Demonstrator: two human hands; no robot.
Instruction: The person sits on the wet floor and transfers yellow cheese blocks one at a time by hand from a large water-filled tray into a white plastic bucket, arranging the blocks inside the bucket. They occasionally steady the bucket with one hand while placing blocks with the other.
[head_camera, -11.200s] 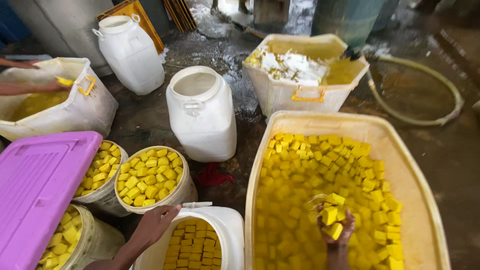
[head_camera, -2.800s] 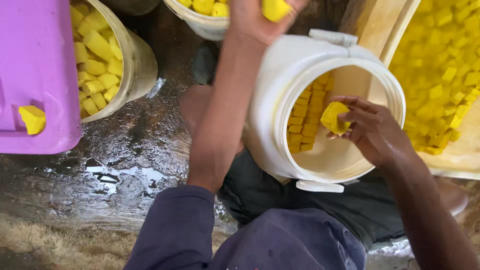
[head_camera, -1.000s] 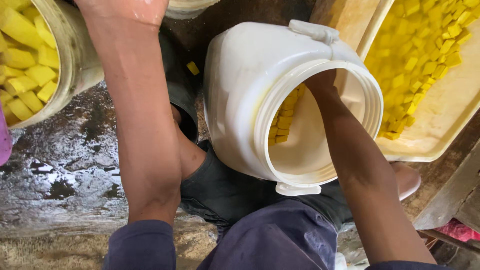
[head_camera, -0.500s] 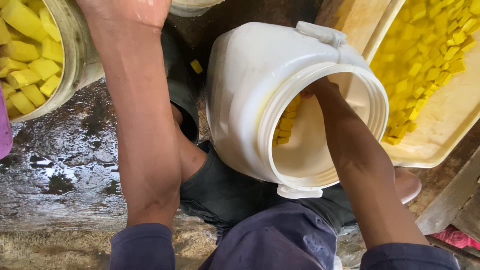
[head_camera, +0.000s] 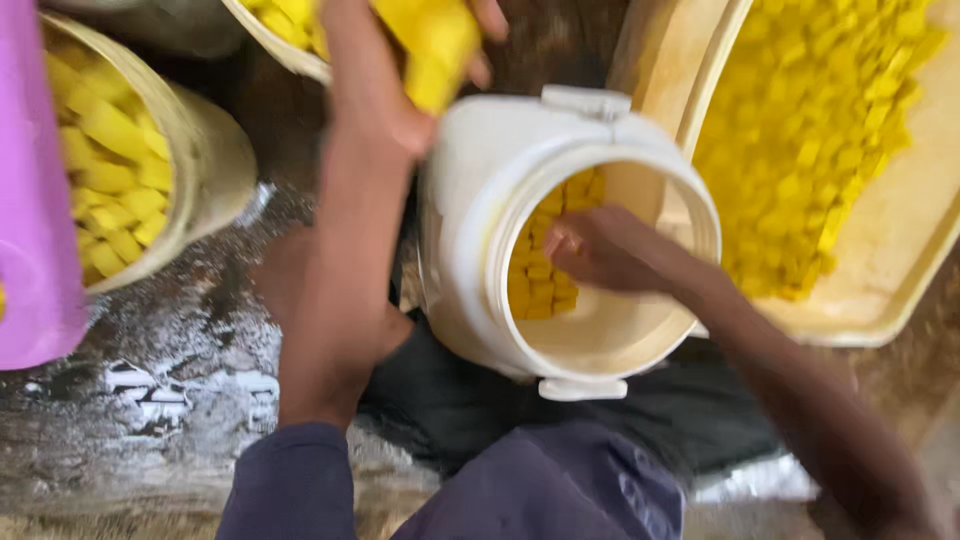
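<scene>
We look straight down on a white plastic jar (head_camera: 470, 210), tipped toward us so its wide round mouth faces up at the camera; it has a thick rim, small lug handles at the top and bottom edges, and sits at the middle of the view, above our dark-clothed lap. Inside it, yellow cubes (head_camera: 535, 270) are stacked in tidy rows against the far wall, filling it only partly. Our right hand (head_camera: 610, 255) reaches into the mouth with the fingers curled near those rows; motion blur keeps us from telling whether it holds a cube. Our left hand (head_camera: 400, 50) is raised above the jar's upper left edge, closed around a yellow block (head_camera: 435, 40). To the right lies a cream tray (head_camera: 900, 260) heaped with more yellow pieces, to the left a bucket (head_camera: 205, 170) full of them beside a purple lid (head_camera: 35, 200), all on a wet floor (head_camera: 150, 370).
</scene>
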